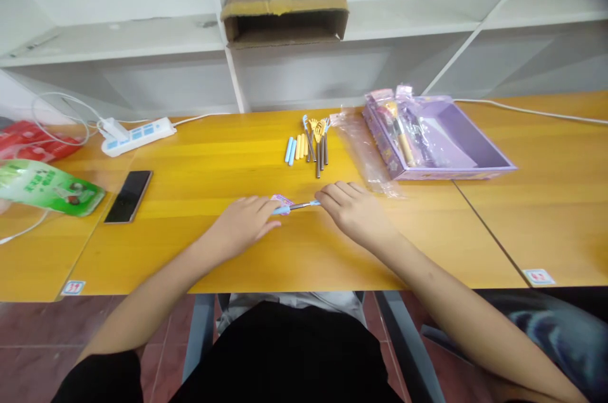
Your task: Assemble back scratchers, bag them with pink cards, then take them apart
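Note:
A slim blue-ended telescopic rod point(300, 206), which looks like a back scratcher, is stretched level between my hands just over the table. My left hand point(244, 220) is closed on its thicker blue handle. My right hand point(349, 210) pinches the thin blue far end, whose tip is hidden under my fingers. A small pink-and-purple card point(284, 203) shows behind the handle. Beyond my hands lie several back scratchers point(318, 146) with dark handles and yellow or blue claws. Beside them are two blue sleeves point(290, 151) and several yellow sleeves point(301, 146) in a row.
At right stands a purple box point(468, 137) holding bagged items, with clear plastic wrap point(365, 156) beside it. At left are a phone point(129, 196), a power strip point(140, 137) and a green pouch point(47, 187). A cardboard box point(285, 0) sits on the shelf behind.

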Demonstrator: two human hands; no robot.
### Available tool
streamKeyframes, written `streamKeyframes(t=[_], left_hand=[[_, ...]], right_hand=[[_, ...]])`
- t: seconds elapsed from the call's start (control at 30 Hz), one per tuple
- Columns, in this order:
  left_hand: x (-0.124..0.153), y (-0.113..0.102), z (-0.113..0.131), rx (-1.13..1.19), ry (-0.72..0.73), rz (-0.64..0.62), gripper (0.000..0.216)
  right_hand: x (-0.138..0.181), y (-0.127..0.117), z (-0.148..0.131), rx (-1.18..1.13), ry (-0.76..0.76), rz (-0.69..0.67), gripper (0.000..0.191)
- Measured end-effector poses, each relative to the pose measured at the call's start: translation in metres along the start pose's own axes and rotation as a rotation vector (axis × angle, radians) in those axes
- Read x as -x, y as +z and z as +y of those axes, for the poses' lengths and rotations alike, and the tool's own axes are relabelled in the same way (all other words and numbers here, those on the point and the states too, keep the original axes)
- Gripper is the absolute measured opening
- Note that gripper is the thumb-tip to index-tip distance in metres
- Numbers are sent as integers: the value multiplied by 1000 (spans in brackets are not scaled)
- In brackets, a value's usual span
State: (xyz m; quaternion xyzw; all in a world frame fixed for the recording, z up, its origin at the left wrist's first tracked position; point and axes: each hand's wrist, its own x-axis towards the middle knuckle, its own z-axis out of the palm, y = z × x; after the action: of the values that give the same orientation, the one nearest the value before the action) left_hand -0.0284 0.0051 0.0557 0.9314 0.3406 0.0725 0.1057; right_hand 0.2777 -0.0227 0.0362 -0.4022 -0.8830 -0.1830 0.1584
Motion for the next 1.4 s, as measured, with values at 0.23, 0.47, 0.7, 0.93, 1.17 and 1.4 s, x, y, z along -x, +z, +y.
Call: streamKeyframes(t=[0.23,0.47,0.7,0.93,1.17,1.4], left_hand=[[14,19,29,-21,44,-2,35],[20,17,28,22,-11,-33,34],[19,33,31,-18,119,21,39],[24,32,16,40,33,-77,42],[60,11,-30,65,10,-108,48],[110,-8,-65,80,-33,-93,41]], right_hand=[[23,-13,-37,-66,64,52,20],[36,-7,-45,-70,111,97,21],[34,-8,-56,-81,125,35,23],[42,-4,-50,-126,173,18,24],[95,-9,0,-32,230,60,26],[197,-23,77,33,447,-3,23]])
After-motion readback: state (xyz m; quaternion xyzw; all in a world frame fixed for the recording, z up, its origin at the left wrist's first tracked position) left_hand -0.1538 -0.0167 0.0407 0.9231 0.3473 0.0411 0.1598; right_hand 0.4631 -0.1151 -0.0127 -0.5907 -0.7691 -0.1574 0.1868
